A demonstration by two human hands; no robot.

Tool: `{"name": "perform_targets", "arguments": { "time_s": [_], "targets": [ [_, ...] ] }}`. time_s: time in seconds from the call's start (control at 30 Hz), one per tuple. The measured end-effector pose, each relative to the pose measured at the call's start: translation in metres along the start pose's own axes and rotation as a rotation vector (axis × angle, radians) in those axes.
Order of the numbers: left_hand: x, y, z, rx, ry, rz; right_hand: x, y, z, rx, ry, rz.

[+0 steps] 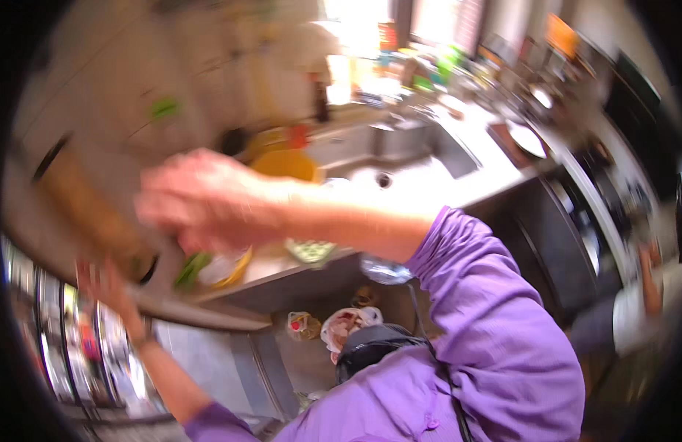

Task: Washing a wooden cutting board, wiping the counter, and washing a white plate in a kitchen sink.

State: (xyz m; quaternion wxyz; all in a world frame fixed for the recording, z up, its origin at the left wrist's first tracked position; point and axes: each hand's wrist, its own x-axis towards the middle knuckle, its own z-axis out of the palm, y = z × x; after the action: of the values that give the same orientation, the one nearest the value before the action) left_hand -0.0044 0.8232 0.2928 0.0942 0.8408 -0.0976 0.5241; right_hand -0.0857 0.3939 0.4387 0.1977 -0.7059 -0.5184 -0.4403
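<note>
My right hand (200,201) is stretched across the counter, fingers bent and badly blurred; whether it holds anything cannot be made out. Below it on the counter (266,272) are green vegetables (191,271), a yellow item (236,269) and a pale green patterned item (310,250). At the left, my left hand (106,284) has its fingers spread, with nothing seen in them. It is near the lower end of a long wooden board (92,204) with black ends; contact cannot be told. A yellow basin (288,164) stands behind my right forearm.
A steel sink (451,146) lies beyond my right arm. Farther right are a white plate (526,139) and a stove (589,204). Bags (349,326) sit on the floor below the counter. Another person's arm (650,282) shows at the right. Glass-fronted shelves (70,337) stand lower left.
</note>
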Motion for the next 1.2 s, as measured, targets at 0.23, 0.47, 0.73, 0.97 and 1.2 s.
{"name": "perform_targets", "arguments": {
  "time_s": [0.23,0.47,0.73,0.97,1.2],
  "targets": [
    [-0.164,0.280,-0.010,-0.671,-0.199,-0.586,-0.417,-0.088,-0.232,-0.259,-0.172,1.284],
    [-0.165,0.612,0.008,-1.137,-0.600,-0.718,-0.587,-0.286,-0.437,-0.494,-0.099,2.047],
    [-0.130,0.888,0.023,-1.553,-0.926,-0.235,-0.654,-0.379,-0.536,-0.644,0.217,2.376],
    [-0.153,1.032,0.074,-1.647,-1.187,-0.187,-0.690,-0.360,-0.608,-0.619,0.396,2.396],
    [-0.123,1.208,0.097,-1.793,-1.334,0.012,-0.705,-0.354,-0.706,-0.915,0.733,2.488]
  ]
}}
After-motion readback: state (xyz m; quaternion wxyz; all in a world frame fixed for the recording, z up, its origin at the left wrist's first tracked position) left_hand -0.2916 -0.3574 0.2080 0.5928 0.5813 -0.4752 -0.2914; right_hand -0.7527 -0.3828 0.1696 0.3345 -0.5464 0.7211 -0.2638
